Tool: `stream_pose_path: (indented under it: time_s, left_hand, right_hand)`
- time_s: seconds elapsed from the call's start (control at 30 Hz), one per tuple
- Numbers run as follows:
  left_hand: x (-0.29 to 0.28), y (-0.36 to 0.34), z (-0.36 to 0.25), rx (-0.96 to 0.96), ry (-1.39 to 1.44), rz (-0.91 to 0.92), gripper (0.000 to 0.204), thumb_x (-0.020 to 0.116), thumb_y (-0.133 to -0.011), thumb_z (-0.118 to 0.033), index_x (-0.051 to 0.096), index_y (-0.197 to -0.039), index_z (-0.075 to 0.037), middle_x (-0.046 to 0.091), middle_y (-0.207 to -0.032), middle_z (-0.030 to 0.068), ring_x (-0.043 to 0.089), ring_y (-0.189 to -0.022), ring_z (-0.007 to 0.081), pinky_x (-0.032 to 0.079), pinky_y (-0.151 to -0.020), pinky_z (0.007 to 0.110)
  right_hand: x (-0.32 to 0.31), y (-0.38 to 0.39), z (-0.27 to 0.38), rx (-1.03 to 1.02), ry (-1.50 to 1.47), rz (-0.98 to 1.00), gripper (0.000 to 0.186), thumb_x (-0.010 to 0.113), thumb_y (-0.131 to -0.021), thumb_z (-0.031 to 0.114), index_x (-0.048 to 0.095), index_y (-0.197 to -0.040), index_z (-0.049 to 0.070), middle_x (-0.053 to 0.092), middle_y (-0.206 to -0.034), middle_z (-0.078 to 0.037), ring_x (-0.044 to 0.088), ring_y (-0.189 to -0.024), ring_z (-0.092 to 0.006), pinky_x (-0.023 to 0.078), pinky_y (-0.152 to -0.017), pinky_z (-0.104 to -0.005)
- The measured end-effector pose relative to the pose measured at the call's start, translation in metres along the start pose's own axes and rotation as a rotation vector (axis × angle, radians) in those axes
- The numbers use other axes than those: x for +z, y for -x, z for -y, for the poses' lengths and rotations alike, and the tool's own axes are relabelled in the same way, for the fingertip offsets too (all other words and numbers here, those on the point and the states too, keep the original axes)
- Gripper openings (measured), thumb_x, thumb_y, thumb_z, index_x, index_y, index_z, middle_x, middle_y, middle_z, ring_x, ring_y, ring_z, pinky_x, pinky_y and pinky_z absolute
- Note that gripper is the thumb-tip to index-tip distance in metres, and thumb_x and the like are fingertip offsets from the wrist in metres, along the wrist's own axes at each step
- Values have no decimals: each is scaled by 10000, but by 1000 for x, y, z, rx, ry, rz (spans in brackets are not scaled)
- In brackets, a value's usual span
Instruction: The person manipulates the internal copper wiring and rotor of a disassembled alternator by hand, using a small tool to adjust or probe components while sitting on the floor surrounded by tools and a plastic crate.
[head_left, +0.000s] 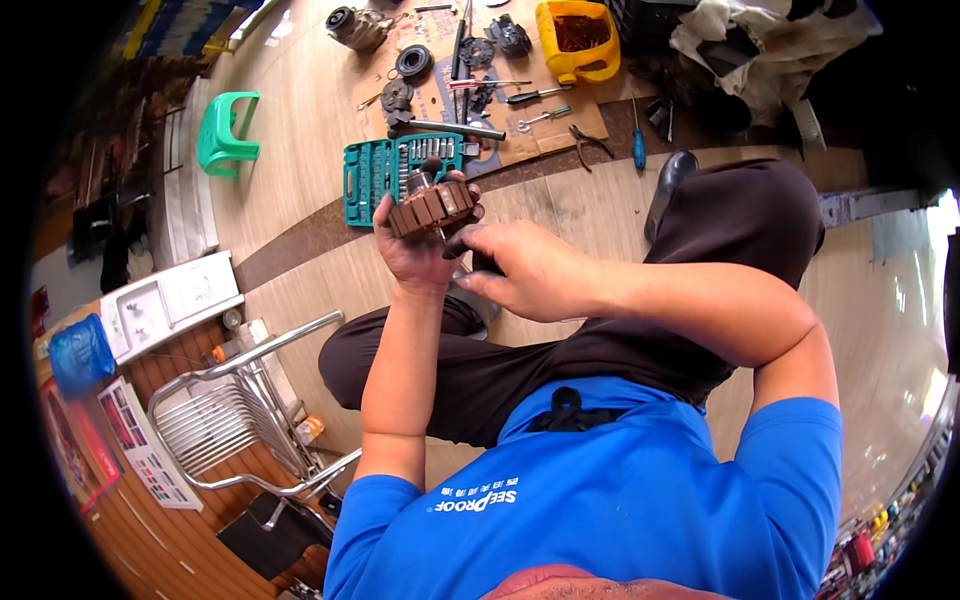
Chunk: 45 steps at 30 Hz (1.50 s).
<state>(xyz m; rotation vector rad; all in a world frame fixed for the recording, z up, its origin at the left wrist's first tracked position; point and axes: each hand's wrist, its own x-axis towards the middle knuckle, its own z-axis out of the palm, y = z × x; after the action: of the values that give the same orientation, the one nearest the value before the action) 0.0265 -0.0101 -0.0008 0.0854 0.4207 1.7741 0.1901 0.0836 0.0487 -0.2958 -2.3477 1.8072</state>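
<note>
Well, at the far left a crumpled blue plastic bag [82, 355] bulges beside a wood-slatted surface, and to its right stands a chair of shiny metal bars [205, 425]. Further along, a small green plastic stool [213, 138] sits on the pale floor.

Next comes a sheet of cardboard [588, 112] spread with parts: a round metal housing [358, 28] near its top left and a black ring [413, 61] below that. An open teal socket case [368, 185] lies by the lower left edge, rows of sockets showing.

Right in front of the case, the left hand [415, 262] is raised with its grip closed around a brown ribbed motor part [430, 208], held up clear of the floor. The right hand [525, 268] is just beside the part's lower end, fingers bent; something dark shows between thumb and fingers, and I can't tell whether that grip holds it.

Past the hands I see a cut-open yellow jug [549, 45], then pliers [582, 150], a blue-handled screwdriver [639, 150] on the floor, and the person's black shoe [672, 185].
</note>
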Motion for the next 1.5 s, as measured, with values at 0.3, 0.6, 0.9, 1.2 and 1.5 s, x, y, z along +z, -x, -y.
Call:
stream_pose_path:
  time_s: [0.3,0.6,0.9,1.2,1.5]
  left_hand:
    - [-10,0,-5,73,-72,68,490,495,-934,-409,559,-1260,-48,541,-1266,271,546,-1142,448,462,-966,536]
    - [-14,-1,-9,135,-376,119,481,580,-888,-386,541,-1212,-32,547,-1242,232,549,-1149,413,493,-958,516]
    - [-9,0,-11,183,-444,117,438,590,-873,-321,574,-1186,-15,566,-1230,244,572,-1131,395,499,-957,472]
    - [6,2,-9,212,-492,53,393,625,-845,-250,604,-1147,1,598,-1196,246,605,-1105,367,511,-947,444]
    - [4,3,-9,224,-501,40,379,655,-830,-225,616,-1127,7,600,-1201,239,611,-1103,353,518,-942,439]
  right_hand:
    - [5,5,-10,14,14,-5,252,659,-863,133,615,-1066,-9,645,-851,-227,641,-801,-376,512,-707,-416]
    - [10,0,-22,219,-400,-1,252,668,-857,130,626,-1049,-29,686,-871,-156,662,-799,-237,519,-715,-371]
    - [11,0,-25,471,-1008,20,215,664,-930,190,621,-1055,21,644,-905,-59,612,-810,-148,497,-705,-298]
    - [15,-2,-30,493,-1136,-22,141,662,-913,129,622,-980,12,637,-802,-57,584,-684,-136,476,-632,-283]
    - [16,-4,-26,509,-1103,-39,117,644,-909,105,623,-971,7,621,-781,-45,568,-662,-131,470,-618,-279]
